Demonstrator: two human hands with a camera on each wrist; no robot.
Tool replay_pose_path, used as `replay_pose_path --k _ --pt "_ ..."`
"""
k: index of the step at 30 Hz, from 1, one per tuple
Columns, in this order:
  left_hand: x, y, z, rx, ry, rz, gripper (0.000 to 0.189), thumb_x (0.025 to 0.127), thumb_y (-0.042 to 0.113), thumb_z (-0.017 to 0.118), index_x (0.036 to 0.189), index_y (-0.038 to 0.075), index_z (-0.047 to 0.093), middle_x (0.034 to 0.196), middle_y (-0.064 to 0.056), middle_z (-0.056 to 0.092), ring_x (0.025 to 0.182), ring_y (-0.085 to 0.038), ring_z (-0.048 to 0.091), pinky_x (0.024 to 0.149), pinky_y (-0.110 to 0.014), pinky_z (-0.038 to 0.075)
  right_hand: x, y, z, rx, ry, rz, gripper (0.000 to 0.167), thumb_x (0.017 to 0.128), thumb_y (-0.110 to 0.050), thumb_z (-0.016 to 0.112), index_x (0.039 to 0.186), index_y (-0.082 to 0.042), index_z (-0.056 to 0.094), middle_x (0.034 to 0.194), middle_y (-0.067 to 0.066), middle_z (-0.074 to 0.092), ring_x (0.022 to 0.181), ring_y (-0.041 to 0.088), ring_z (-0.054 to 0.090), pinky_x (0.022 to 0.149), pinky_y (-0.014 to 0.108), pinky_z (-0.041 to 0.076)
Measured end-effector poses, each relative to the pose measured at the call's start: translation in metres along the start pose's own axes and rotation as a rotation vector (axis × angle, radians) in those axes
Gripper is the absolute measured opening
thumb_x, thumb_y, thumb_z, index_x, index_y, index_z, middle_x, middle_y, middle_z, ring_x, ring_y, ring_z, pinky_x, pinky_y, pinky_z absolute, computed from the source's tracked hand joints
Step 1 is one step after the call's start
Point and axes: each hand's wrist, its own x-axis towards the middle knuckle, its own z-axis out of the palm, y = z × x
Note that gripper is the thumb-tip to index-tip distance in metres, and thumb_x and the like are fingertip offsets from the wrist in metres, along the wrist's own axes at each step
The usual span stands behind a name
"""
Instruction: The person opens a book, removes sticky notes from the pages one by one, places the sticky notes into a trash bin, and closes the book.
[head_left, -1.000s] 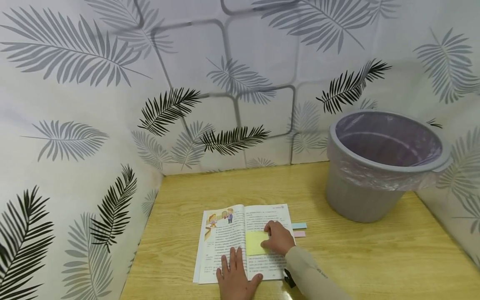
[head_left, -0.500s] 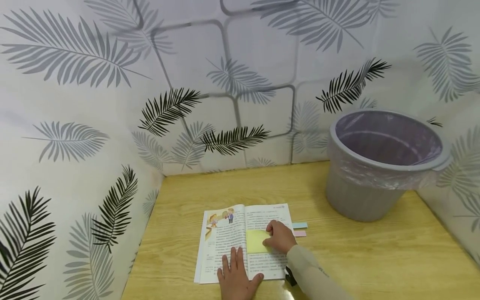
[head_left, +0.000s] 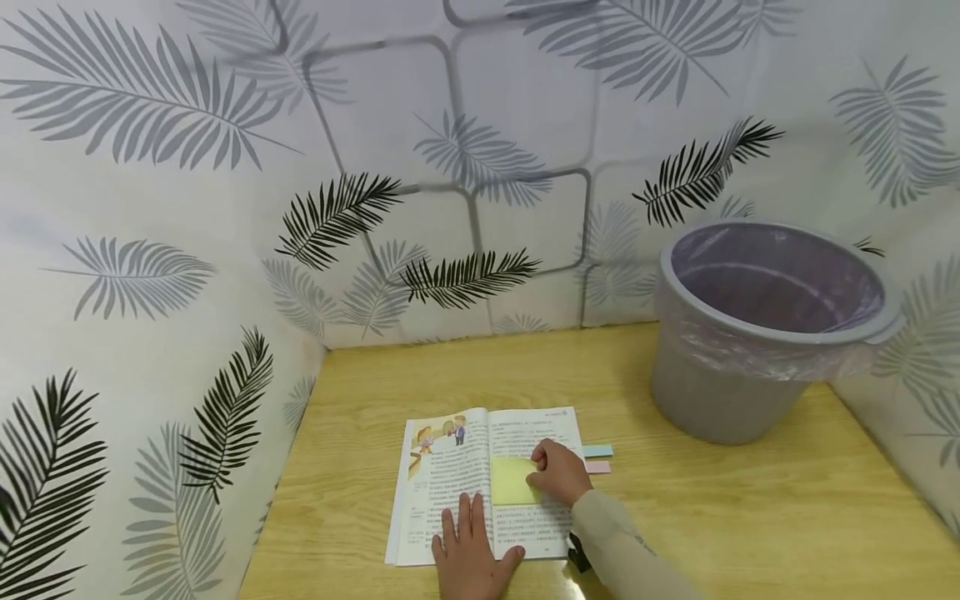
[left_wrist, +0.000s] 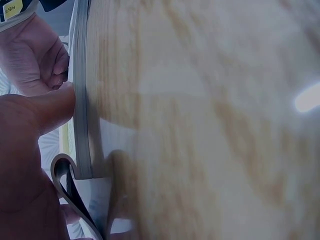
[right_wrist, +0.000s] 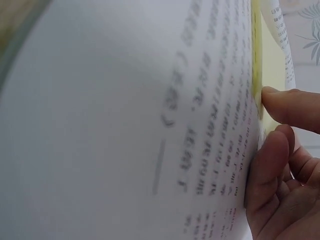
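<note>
Ahead of me, white sheeting [head_left: 517,108] printed with grey and black leaves lines the space. Below is the yellow wood-grain worktop [head_left: 360,392]. On its far right I see the large round grey plastic bin [head_left: 720,408], lined with clear film; nearer, left of it, lies the open white printed paper book [head_left: 459,475]. The left hand [head_left: 472,558] rests on its near edge, grip spread. The right hand [head_left: 562,477] has curled fingers, thumb touching the square yellow paper note [head_left: 513,485] on the right page; I cannot tell whether that grip pinches it. Blue [head_left: 598,451] and pink [head_left: 598,467] paper tabs jut rightward from the book.
</note>
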Motion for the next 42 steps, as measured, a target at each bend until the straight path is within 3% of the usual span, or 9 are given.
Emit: replay_pose_path --k 10,20,42 --pt "0.0015 -0.0015 0.0023 0.012 -0.031 -0.016 0.104 0.075 0.066 0.071 0.154 0.01 0.032 0.163 -0.014 0.03 0.148 -0.047 0.025 0.113 -0.072 0.021 0.0024 0.0059 0.0046 0.026 0.01 0.02 0.02 0.078 -0.008 0.075 0.091 -0.009 0.061 0.079 0.0 0.057 0.07 0.013 0.047 0.067 0.029 0.04" --pt "0.0028 -0.001 -0.0006 -0.002 -0.014 -0.015 0.105 0.075 0.066 0.072 0.154 0.01 0.032 0.162 -0.014 0.031 0.148 -0.047 0.026 0.113 -0.072 0.021 0.0018 0.0042 0.0045 0.016 0.028 0.02 0.013 0.083 -0.008 0.073 0.086 -0.01 0.061 0.077 -0.001 0.056 0.07 0.013 0.047 0.066 0.028 0.039" --pt "0.0028 -0.0004 0.0001 -0.014 -0.044 -0.011 0.104 0.077 0.066 0.071 0.155 0.012 0.03 0.163 -0.014 0.029 0.149 -0.048 0.023 0.113 -0.073 0.02 -0.0024 0.0096 0.0054 0.023 0.101 -0.018 0.015 0.079 -0.006 0.071 0.079 -0.013 0.058 0.071 -0.004 0.054 0.067 0.011 0.045 0.064 0.027 0.037"
